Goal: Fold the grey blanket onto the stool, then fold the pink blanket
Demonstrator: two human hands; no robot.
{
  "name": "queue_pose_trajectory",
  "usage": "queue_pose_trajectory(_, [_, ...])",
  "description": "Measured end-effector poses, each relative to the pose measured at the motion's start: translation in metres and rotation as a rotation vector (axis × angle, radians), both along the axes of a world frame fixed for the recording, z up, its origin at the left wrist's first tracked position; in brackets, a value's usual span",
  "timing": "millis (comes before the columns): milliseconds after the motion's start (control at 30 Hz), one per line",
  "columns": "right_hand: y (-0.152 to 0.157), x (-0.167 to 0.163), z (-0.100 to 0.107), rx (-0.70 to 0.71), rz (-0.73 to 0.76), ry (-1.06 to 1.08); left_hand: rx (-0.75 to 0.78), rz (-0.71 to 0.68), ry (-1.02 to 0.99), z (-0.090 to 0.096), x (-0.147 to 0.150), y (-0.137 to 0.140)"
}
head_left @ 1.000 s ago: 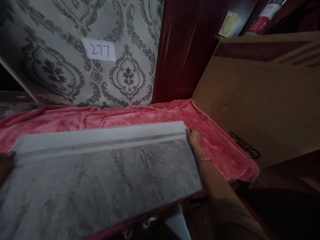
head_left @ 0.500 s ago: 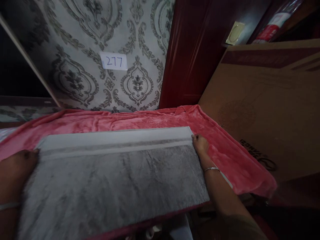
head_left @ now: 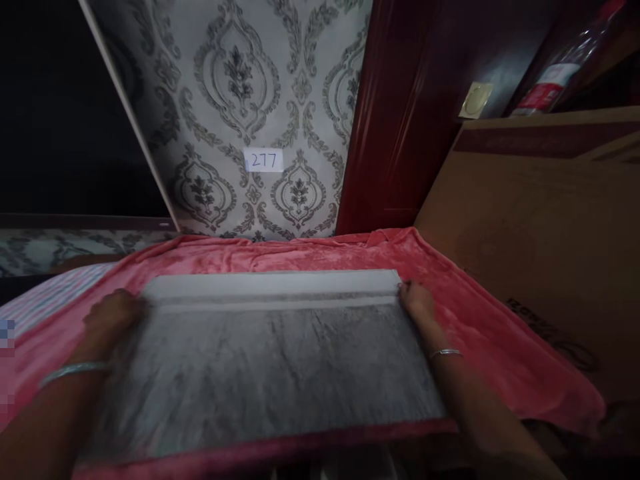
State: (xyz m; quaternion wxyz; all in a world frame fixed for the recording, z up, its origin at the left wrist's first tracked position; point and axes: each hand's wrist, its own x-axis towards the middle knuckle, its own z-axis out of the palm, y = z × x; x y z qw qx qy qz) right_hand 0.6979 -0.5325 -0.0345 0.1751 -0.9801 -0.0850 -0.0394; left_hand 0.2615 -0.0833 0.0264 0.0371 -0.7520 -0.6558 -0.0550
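Observation:
A grey plush cloth [head_left: 280, 367] with pale bands along its far end lies spread in front of me on a pink blanket [head_left: 320, 253]. At its far left corner, my left hand [head_left: 113, 317] is closed on the edge, slightly blurred. My right hand [head_left: 416, 300] pinches the far right corner between thumb and fingers. Each wrist wears a silvery bracelet. The cloth's near edge stops close to the blanket's pink front border.
Behind stands a patterned wall with a white card [head_left: 264, 160] reading 277. A dark screen [head_left: 75, 120] is at the left, a dark red panel [head_left: 390, 120] at centre right. A large cardboard box [head_left: 530, 227] rises on the right, with a plastic bottle [head_left: 547, 87] above it.
My view has turned left, bringing the left hand and more of the screen into sight. Both hands keep hold of the cloth's far corners.

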Motion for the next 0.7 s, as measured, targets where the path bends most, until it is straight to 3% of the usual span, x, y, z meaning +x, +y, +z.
queue_pose_trajectory(33, [0.01,-0.008,0.003,0.0,0.074,-0.056,0.033,-0.061,0.035,0.002,0.01,-0.011])
queue_pose_trajectory(133, [0.053,-0.049,0.005,-0.02,0.49,-0.201,0.061,-0.555,-0.004,-0.006,0.06,-0.058])
queue_pose_trajectory(200, [0.084,-0.083,0.0,-0.067,0.775,-0.186,0.017,-0.779,-0.005,-0.025,0.098,-0.093])
queue_pose_trajectory(233, [0.097,-0.099,-0.003,-0.097,0.886,-0.162,-0.005,-0.97,-0.029,-0.038,0.115,-0.109])
queue_pose_trajectory(267, [0.108,-0.111,-0.007,-0.126,0.967,-0.132,-0.034,-1.108,-0.044,-0.05,0.128,-0.122])
queue_pose_trajectory(300, [0.115,-0.119,-0.011,-0.15,1.02,-0.102,-0.065,-1.161,-0.033,-0.062,0.138,-0.132])
queue_pose_trajectory(400, [0.12,-0.12,-0.021,-0.189,1.031,-0.038,-0.077,-1.145,-0.018,-0.083,0.145,-0.141])
queue_pose_trajectory(500, [0.108,-0.096,-0.028,-0.203,0.92,-0.03,-0.08,-0.989,0.02,-0.085,0.126,-0.116])
queue_pose_trajectory(700, [0.058,-0.021,-0.059,-0.175,0.653,-0.005,-0.135,-0.494,0.089,-0.066,0.034,-0.031])
